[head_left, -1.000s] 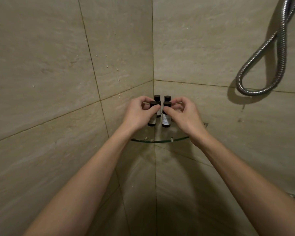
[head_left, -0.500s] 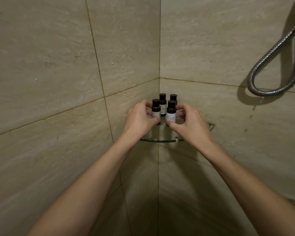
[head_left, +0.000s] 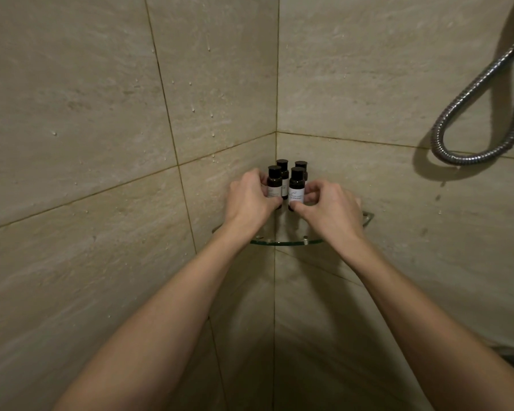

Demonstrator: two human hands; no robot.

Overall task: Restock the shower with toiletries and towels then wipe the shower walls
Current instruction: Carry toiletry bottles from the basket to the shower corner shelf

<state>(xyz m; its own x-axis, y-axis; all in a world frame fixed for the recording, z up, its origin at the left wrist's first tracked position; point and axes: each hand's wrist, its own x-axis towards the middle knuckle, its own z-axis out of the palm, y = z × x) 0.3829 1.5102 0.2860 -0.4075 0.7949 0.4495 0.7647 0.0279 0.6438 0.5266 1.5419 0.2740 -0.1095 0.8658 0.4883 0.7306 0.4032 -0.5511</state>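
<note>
4 small dark toiletry bottles (head_left: 283, 170) with black caps were seen standing upright in a tight 2-by-2 cluster on the glass corner shelf (head_left: 285, 242), set back toward the wall corner at 12 o'clock. The front left bottle (head_left: 274, 185) was gripped by the left hand (head_left: 250, 200), whose fingers were curled round its label. The front right bottle (head_left: 296, 188) was pinched low down between the thumb and fingers of the right hand (head_left: 330, 209). Whether these 2 were fully set down could not be told, since their bases were hidden by the fingers.

The toiletry part of the restock was judged nearly finished, with only a release or a last squaring-up left. No towels were in view, and water droplets were scattered over the left tiled wall (head_left: 86, 143), so the towels and the wiping were judged not yet done.

Bare glass was left between the front pair and the shelf's curved edge at 6 o'clock, the only unguarded side. The cluster was closed in by walls at 10 and 2 o'clock, so open room for withdrawal lay toward 6 o'clock. The metal shower hose (head_left: 469, 96) hung at 2 o'clock, well apart from the right hand.
</note>
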